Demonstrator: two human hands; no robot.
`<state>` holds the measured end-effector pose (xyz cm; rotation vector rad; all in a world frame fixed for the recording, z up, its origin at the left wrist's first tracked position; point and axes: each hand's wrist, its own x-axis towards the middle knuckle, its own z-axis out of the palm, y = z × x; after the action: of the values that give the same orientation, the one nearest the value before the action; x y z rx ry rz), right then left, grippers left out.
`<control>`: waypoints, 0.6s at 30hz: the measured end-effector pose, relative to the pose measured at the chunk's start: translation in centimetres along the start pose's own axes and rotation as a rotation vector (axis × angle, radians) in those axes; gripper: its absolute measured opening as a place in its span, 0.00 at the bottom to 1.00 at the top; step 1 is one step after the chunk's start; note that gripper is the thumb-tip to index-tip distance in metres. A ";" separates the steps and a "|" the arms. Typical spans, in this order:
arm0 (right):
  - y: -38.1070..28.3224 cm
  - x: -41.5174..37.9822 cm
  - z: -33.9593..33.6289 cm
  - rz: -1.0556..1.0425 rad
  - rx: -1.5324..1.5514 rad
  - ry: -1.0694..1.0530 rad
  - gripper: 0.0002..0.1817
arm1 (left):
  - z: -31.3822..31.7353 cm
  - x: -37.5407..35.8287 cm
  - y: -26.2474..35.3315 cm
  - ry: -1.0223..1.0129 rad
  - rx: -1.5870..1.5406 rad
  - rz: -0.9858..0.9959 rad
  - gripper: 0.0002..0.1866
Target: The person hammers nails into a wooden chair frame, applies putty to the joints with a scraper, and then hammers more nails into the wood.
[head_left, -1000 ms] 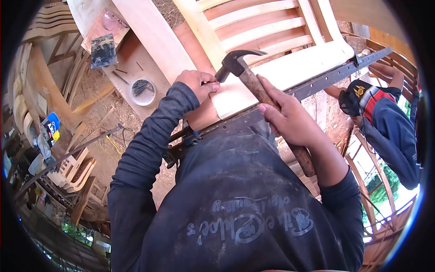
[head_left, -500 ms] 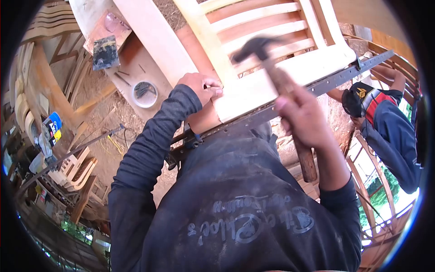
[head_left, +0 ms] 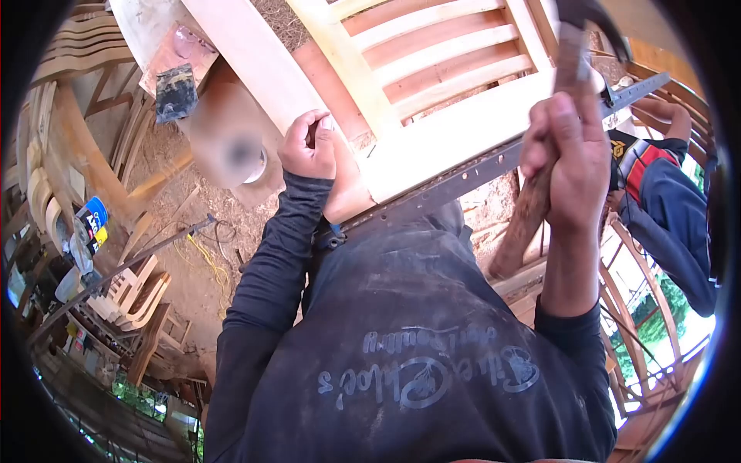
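Note:
My right hand (head_left: 567,158) is wrapped round the wooden handle of a hammer (head_left: 525,216), raised at the right with its dark claw head at the top. My left hand (head_left: 310,147) has its fingers curled in beside a pale wooden board (head_left: 255,65); whether anything small is in them is hidden. To its right lies a slatted wooden frame (head_left: 440,154) with a wide front rail. A small dark thing, perhaps a nail, shows near the joint of the frame. A long metal clamp bar (head_left: 448,189) with holes runs along the rail's near edge.
A round container (head_left: 258,166), partly blurred, stands left of the board, near a dark square piece (head_left: 177,92). A blue can (head_left: 91,212) and stacked curved wooden parts (head_left: 81,46) are at the left. A co-worker (head_left: 664,185) is at the right.
The hammer has moved up and to the right in my right hand. My left hand has come off the frame's joint and moved left, fingers curled.

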<state>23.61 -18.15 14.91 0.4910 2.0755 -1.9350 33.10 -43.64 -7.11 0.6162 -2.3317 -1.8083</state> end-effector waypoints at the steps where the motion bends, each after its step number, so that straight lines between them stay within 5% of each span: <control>1: -0.7 0.2 0.9 -0.078 0.118 0.098 0.11 | 0.1 0.2 0.1 0.004 -0.031 -0.023 0.07; 3: 2.5 -1.4 -0.1 0.110 -0.343 -0.032 0.18 | 0.0 0.7 0.6 0.009 0.000 -0.002 0.07; 5: 3.8 -3.4 1.2 0.595 -0.597 -0.571 0.35 | 0.0 0.6 1.0 0.005 0.038 0.049 0.07; 9: 2.3 -2.5 1.0 0.382 -0.384 -0.180 0.30 | -0.1 -0.4 -0.8 0.007 -0.052 -0.036 0.07; 11: 0.7 -0.6 1.0 -0.034 -0.101 -0.012 0.19 | 0.1 0.3 -0.1 0.010 -0.081 -0.052 0.06; 12: 0.8 -0.3 0.1 -0.021 -0.137 0.009 0.22 | 0.0 0.3 0.3 -0.008 -0.021 -0.064 0.07; 14: 3.7 -1.2 -0.5 0.027 -0.412 -0.078 0.28 | 0.1 0.5 0.2 -0.002 -0.020 0.010 0.07; 17: 5.3 -4.4 1.8 0.279 -0.829 -0.663 0.36 | -0.3 -0.1 -0.4 -0.004 -0.015 0.011 0.07; 18: 4.2 -3.6 1.6 0.309 -0.725 -0.590 0.37 | 0.1 0.4 -0.4 0.007 -0.021 0.002 0.07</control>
<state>28.54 -19.80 12.47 0.0517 1.9551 -0.8965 32.82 -43.81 -7.56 0.6164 -2.3047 -1.8246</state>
